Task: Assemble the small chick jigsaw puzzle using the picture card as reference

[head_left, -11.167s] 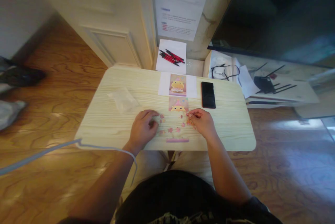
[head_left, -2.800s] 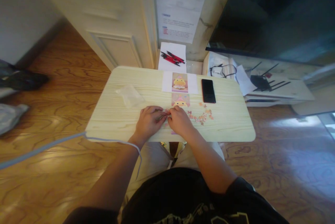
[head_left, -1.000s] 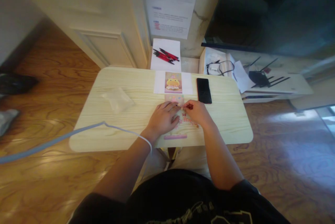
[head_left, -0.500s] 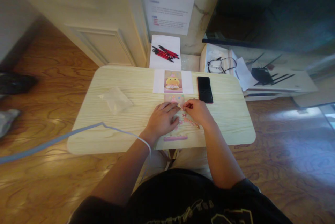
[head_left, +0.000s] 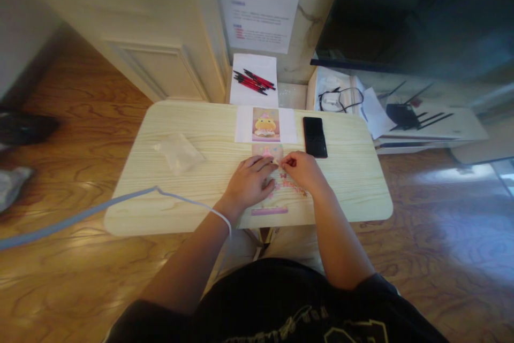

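A partly laid picture puzzle (head_left: 262,149), pink and pastel, lies in front of me on the light wood-grain table (head_left: 176,209). My left hand (head_left: 251,180) rests palm down over its left and middle parts, with the fingers stretched out flat, hiding much of it. Just right of those fingertips, my right hand (head_left: 302,167) is pinched, thumb against forefinger, at the puzzle's right edge; whatever sits in the pinch is too small to make out. Small loose puzzle pieces (head_left: 295,188) lie below the right hand. A purple-pink strip (head_left: 270,211) lies nearest me.
Beyond the puzzle is a printed picture of a yellow figure (head_left: 266,123) on white paper. A black phone (head_left: 315,137) lies to its right, a clear plastic bag (head_left: 180,153) to the left. Red-black pens (head_left: 255,82) lie behind. A grey cord (head_left: 120,201) crosses the left side.
Almost nothing differs. Both hands hold nearly the same place and pose, and the view has shifted very slightly.
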`<state>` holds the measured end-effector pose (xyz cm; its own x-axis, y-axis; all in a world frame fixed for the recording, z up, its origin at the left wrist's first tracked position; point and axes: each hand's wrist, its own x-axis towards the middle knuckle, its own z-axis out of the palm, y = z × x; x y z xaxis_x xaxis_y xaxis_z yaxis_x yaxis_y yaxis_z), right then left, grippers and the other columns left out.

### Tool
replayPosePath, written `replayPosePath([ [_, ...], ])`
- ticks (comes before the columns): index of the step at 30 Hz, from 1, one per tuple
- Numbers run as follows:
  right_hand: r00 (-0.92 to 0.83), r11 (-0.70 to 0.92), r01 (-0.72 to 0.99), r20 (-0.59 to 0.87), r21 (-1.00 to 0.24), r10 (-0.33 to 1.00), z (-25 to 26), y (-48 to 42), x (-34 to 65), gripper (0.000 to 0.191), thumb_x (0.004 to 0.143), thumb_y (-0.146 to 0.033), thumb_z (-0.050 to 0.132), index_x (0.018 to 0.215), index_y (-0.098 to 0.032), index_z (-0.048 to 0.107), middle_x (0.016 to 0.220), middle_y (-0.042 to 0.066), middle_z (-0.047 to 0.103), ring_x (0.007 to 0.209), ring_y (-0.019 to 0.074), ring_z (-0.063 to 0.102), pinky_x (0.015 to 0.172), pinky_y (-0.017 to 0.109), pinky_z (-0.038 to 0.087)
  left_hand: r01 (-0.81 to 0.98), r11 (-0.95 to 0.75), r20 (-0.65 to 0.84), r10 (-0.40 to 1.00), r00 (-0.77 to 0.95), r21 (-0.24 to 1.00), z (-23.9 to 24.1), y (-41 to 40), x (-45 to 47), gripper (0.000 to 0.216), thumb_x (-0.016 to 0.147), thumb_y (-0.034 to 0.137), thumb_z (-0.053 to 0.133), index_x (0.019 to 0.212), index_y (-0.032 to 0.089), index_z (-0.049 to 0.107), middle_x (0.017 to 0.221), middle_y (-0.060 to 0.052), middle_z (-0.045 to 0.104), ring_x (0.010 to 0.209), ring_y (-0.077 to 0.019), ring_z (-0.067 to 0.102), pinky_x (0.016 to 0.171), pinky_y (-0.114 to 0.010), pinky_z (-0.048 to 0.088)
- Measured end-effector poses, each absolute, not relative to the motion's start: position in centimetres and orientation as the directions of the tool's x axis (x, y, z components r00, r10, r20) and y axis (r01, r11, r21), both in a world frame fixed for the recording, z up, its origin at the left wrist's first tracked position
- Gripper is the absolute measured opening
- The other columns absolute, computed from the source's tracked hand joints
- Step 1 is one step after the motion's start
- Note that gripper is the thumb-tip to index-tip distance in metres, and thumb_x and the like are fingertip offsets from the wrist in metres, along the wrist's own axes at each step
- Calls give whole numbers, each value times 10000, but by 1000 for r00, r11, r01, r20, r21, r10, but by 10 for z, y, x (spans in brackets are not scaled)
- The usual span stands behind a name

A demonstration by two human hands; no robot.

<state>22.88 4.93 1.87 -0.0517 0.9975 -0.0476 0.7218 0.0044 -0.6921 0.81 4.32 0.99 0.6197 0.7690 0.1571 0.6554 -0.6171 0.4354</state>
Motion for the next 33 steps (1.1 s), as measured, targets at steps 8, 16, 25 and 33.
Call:
replayPosePath([
  [8, -47, -20, 738, -81, -675, 996, 20, 47, 229, 91, 911, -229, 695, 867, -202, 770, 871, 36, 762, 784, 166, 650, 720, 273, 459, 653, -623, 155, 764, 626, 430, 11, 44, 8, 430, 941, 355, 620, 1350, 246, 688, 1523, -73, 607, 1413, -316, 506, 1184, -531, 437],
  [16, -99, -11, 747, -128, -665, 987, 26, 43, 232, 83, 874, -172, 704, 860, -213, 774, 871, 27, 753, 790, 164, 642, 710, 261, 448, 648, -621, 162, 765, 623, 440, 11, 44, 9, 428, 934, 337, 614, 1350, 264, 686, 1518, -60, 611, 1402, -317, 515, 1162, -533, 449],
  [25, -80, -27, 738, -128, -674, 989, 29, 38, 235, 97, 876, -175, 697, 825, -209, 773, 836, 26, 757, 766, 167, 649, 712, 272, 447, 694, -531, 235, 844, 482, 487, 13, 45, -33, 402, 957, 275, 553, 1342, 263, 667, 1453, -48, 655, 1318, -266, 585, 1165, -487, 441],
  [33, -107, 72, 748, -13, -660, 994, 33, 29, 216, 102, 885, -145, 679, 889, -208, 759, 917, 41, 750, 818, 176, 646, 775, 289, 470, 758, -446, 249, 895, 371, 475, 3, 25, -85, 382, 946, 337, 606, 1307, 232, 676, 1414, -70, 674, 1282, -275, 610, 1145, -486, 466],
])
